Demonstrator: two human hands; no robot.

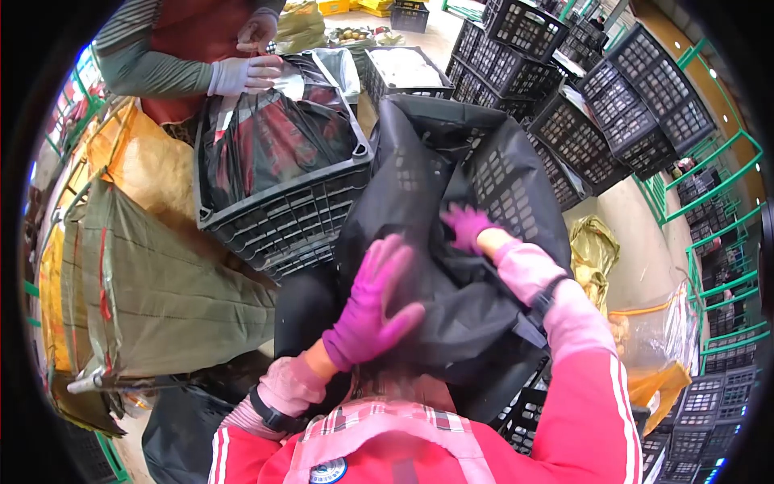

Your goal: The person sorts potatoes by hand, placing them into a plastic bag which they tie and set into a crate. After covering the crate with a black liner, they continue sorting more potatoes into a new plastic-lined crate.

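A black plastic liner is spread inside and over the rim of a black crate in front of me. My left hand, in a magenta glove, is raised over the liner's near left side, thumb apart from the fingers and nothing held. My right hand, gloved the same way, reaches into the liner with its fingers spread against the black sheet. The crate's lattice shows through the liner on the right. Folds of the liner hide the bottom of the crate.
Left of the liner, a crate holds a filled black bag; a co-worker's gloved hands are over it. Stacked black crates rise behind. A green-grey sack hangs at left, and a yellow-green sack lies right.
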